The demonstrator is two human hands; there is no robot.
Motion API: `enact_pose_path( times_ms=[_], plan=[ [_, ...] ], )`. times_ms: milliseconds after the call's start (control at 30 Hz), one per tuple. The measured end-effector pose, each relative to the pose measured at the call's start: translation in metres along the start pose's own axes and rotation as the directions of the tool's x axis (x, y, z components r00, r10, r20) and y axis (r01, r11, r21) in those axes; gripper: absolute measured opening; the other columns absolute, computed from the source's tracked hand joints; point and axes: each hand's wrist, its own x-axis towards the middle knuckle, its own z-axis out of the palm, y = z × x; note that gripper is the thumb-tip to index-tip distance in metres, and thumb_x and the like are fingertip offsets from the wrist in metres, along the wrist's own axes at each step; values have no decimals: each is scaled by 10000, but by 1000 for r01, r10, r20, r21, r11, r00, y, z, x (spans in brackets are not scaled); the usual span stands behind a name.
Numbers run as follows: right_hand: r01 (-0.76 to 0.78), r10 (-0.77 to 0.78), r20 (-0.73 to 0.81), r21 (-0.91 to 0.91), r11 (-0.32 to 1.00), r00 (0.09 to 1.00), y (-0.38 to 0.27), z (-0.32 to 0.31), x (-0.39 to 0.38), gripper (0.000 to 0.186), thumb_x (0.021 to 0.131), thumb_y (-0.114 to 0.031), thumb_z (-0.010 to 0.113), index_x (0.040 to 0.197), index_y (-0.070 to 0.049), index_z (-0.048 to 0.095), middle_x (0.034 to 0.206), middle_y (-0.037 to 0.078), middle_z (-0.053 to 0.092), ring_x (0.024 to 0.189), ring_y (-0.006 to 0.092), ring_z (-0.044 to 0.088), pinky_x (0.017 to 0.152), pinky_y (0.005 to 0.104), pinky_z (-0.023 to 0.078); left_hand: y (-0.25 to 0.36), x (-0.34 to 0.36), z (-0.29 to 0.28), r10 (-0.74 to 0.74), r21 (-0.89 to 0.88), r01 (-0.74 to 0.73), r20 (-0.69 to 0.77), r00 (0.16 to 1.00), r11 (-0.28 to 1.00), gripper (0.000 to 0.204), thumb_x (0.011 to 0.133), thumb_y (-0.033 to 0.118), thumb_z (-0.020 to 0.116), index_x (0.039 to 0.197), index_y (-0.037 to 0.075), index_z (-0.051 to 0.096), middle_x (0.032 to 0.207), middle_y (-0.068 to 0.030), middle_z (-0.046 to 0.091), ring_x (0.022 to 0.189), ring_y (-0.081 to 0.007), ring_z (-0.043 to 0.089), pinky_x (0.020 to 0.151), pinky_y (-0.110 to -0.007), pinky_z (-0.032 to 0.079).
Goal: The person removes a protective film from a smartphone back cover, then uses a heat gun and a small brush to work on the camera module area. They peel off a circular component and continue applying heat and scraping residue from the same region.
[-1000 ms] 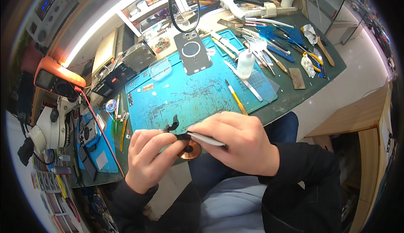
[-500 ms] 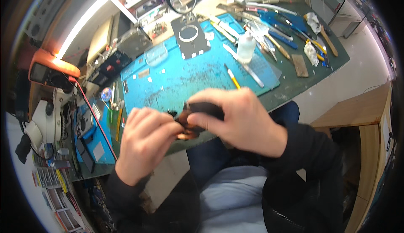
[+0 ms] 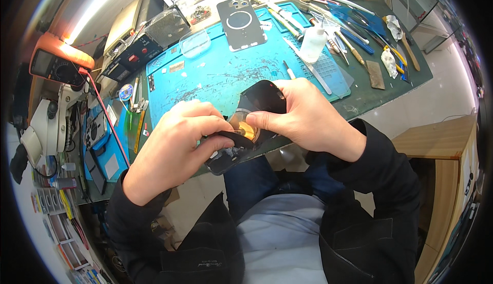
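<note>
My right hand [image 3: 303, 117] grips a black, glossy phone back panel [image 3: 262, 96], thumb on its near side and fingers behind. In front of that thumb shows a round, copper-coloured part [image 3: 245, 129], like a coil, partly covered by my fingers. A thin, dark, curved flap [image 3: 233, 138] is pinched between the thumb and fingers of my left hand [image 3: 179, 140]. Below it, a dark end with small fittings [image 3: 222, 162] sticks out toward my lap. How these pieces join is hidden by my hands. All are held above the near edge of the blue work mat [image 3: 179, 89].
A phone back with a white ring [image 3: 241, 24] lies on the mat. Beyond my right hand are a clear bottle [image 3: 313, 42], a pen [image 3: 289, 70] and several tools. An orange multimeter [image 3: 56, 68] and a microscope [image 3: 43, 119] stand left; a wooden cabinet [image 3: 436, 135] right.
The view has shifted slightly. My hands have turned the piece so the black panel stands up and the copper-coloured part shows more plainly. Both hands keep their hold.
</note>
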Motion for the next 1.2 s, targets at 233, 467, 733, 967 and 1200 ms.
enact_pose_path(
  times_ms=[233,467,733,967,1200],
  plan=[
    [-2,2,-7,0,1000,1000,0,1,0,195,992,-113,778,1066,59,723,887,11,746,795,49,608,701,268,516,0,-1,0,-10,-5,10,5,1000,1000,158,829,55,831,955,6,751,924,-99,704,892,-304,666,781,-392,523],
    [86,-90,-115,-40,995,989,6,6,4,264,922,-182,779,979,71,729,781,219,729,674,298,692,668,402,537,0,0,-1,2,14,-2,12,1000,1000,182,830,58,833,979,5,743,941,-106,705,904,-313,664,788,-396,523],
    [39,-40,-42,-31,999,998,4,3,1,193,994,-113,766,1058,64,721,882,31,760,796,56,633,717,275,532,0,1,0,13,7,-14,36,999,1000,173,844,67,822,976,8,728,947,-103,708,924,-323,662,811,-403,521],
    [-57,52,-61,-90,994,997,3,2,7,242,1002,-151,740,1146,40,702,896,32,745,804,77,674,631,258,545,-16,12,-2,-70,-70,78,108,992,994,242,840,33,821,1069,21,743,973,-91,725,964,-259,695,819,-358,524],
    [-110,174,-117,419,901,978,-1,4,2,425,1007,-124,703,1386,28,586,1145,86,699,943,130,715,704,271,634,-52,30,-14,-91,-411,100,42,995,906,650,876,16,812,1488,70,599,1305,-74,715,1149,-175,679,992,-334,536]
  ],
)
